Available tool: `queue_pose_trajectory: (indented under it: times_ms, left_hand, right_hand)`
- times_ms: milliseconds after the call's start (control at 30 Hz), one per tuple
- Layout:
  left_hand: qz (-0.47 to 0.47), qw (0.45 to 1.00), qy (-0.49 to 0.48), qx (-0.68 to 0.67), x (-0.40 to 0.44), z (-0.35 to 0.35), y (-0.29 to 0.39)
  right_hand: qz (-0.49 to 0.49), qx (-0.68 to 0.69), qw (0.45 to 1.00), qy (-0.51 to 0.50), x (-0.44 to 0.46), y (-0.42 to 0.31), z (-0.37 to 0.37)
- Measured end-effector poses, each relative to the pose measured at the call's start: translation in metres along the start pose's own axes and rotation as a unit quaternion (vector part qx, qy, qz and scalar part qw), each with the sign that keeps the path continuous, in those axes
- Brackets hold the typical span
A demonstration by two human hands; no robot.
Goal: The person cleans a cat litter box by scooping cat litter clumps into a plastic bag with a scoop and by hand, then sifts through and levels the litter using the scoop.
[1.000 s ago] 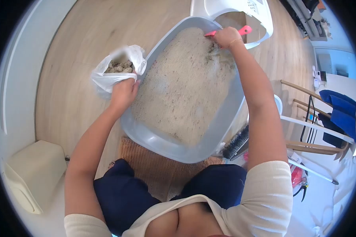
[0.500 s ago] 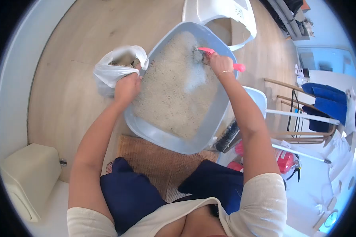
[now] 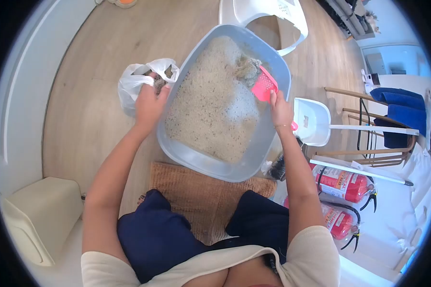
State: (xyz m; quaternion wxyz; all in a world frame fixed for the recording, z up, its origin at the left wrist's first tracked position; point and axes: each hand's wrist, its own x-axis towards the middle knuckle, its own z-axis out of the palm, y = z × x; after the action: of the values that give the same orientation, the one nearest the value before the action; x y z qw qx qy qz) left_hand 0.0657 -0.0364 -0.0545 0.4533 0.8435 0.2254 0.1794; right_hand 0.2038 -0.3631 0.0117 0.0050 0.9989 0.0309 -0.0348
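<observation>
A grey litter box (image 3: pixel 196 162) stands in front of me, its floor covered with sandy cat litter (image 3: pixel 201 95). My right hand (image 3: pixel 281 112) is closed on a pink litter scoop (image 3: pixel 264 87), its slotted head tilted over the far right part of the box. Grey, clumped litter (image 3: pixel 247 71) lies against the scoop's front edge. At the box's left side, my left hand (image 3: pixel 151 103) grips the rim of a white plastic bag (image 3: pixel 128 91). Dark clumps (image 3: pixel 160 83) show in the bag's mouth.
Beyond the box sits a white litter box hood (image 3: pixel 254 12). To the right are a long-handled dustpan (image 3: pixel 312 122), a dark brush (image 3: pixel 277 167) and red fire extinguishers (image 3: pixel 342 184). A brown mat (image 3: pixel 191 201) lies before my knees; a cream bin (image 3: pixel 43 215) is at left.
My right hand has moved down and toward me, and the scoop has turned so its head faces up the box. My left hand stays at the bag. The view has shifted slightly.
</observation>
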Motion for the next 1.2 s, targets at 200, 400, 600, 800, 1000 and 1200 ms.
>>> queue_pose_trajectory:
  times_ms: [200, 400, 600, 800, 1000, 1200]
  left_hand:
    - [-0.037, 0.964, -0.037, -0.259, 0.005, -0.06, 0.025]
    - [0.034, 0.958, -0.152, -0.243, -0.015, -0.086, 0.032]
    - [0.093, 0.984, 0.018, -0.15, -0.019, -0.089, 0.01]
    - [0.082, 0.994, -0.056, 0.04, -0.019, -0.099, 0.016]
    - [0.089, 0.996, -0.009, 0.005, -0.033, -0.101, 0.006]
    - [0.072, 0.995, 0.047, -0.046, -0.046, -0.095, 0.011]
  right_hand:
    - [0.001, 0.203, 0.977, 0.06, -0.011, -0.003, 0.061]
    - [0.006, 0.391, 0.92, -0.036, -0.017, -0.014, 0.052]
    - [-0.053, 0.324, 0.944, -0.021, -0.025, -0.006, 0.044]
    - [-0.063, 0.37, 0.924, -0.069, -0.044, -0.023, 0.031]
    - [-0.214, 0.314, 0.925, -0.031, -0.054, -0.085, -0.023]
    - [-0.368, 0.14, 0.918, 0.046, -0.061, -0.164, -0.029]
